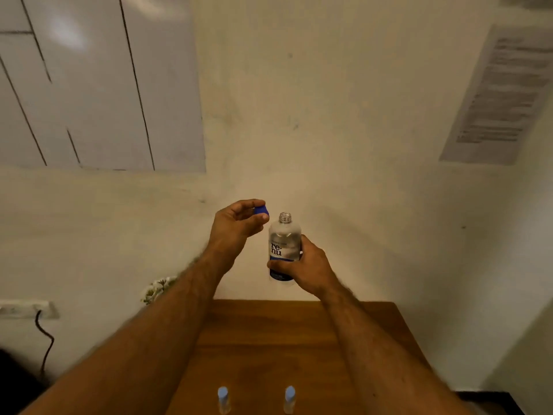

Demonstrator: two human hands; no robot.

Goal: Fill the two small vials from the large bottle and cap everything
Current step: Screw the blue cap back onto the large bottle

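1. Two small vials stand upright on the wooden table [269, 339] at the near edge of the view, the left vial [223, 399] and the right vial [289, 398] well apart, both with pale blue caps on.
2. A whiteboard [89, 85] and a printed sheet [496, 97] hang on the wall behind; a wall socket [28, 309] with a dark cable sits low on the left.
3. The tabletop between the vials and the far edge is bare wood; both forearms cross above it.
4. The right hand [302, 269] wraps around the lower half of the large bottle [283, 244], held upright in the air beyond the table's far edge, neck open.
5. The left hand [236, 224] pinches the blue cap [261, 210] between fingertips and thumb, just left of the bottle's neck.
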